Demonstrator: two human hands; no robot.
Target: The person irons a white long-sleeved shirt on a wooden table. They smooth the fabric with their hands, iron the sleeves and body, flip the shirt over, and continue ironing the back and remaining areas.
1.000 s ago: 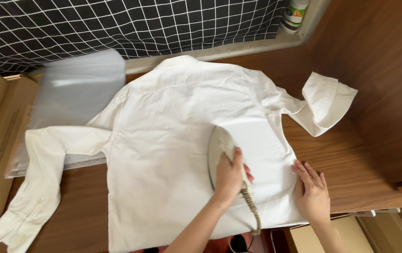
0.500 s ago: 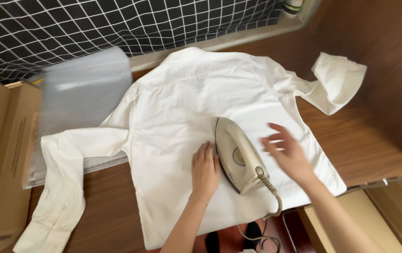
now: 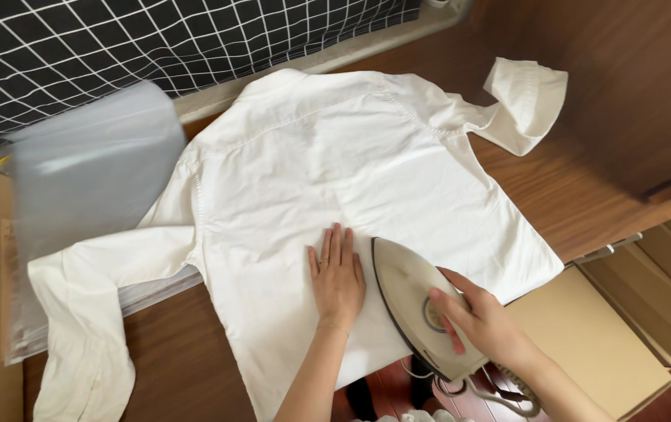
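The left hand (image 3: 337,275) lies open, flat on the white shirt (image 3: 335,187) spread across the wooden counter (image 3: 562,187), the right hand (image 3: 482,320) grips the iron (image 3: 410,301) near the hem (sleeves look unpressed).

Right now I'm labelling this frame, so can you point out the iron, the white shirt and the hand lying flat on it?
iron (image 3: 406,293), head view, on its pale upper body.
white shirt (image 3: 312,156), head view, on the back panel.
left hand (image 3: 337,277), head view, on the back of the hand.
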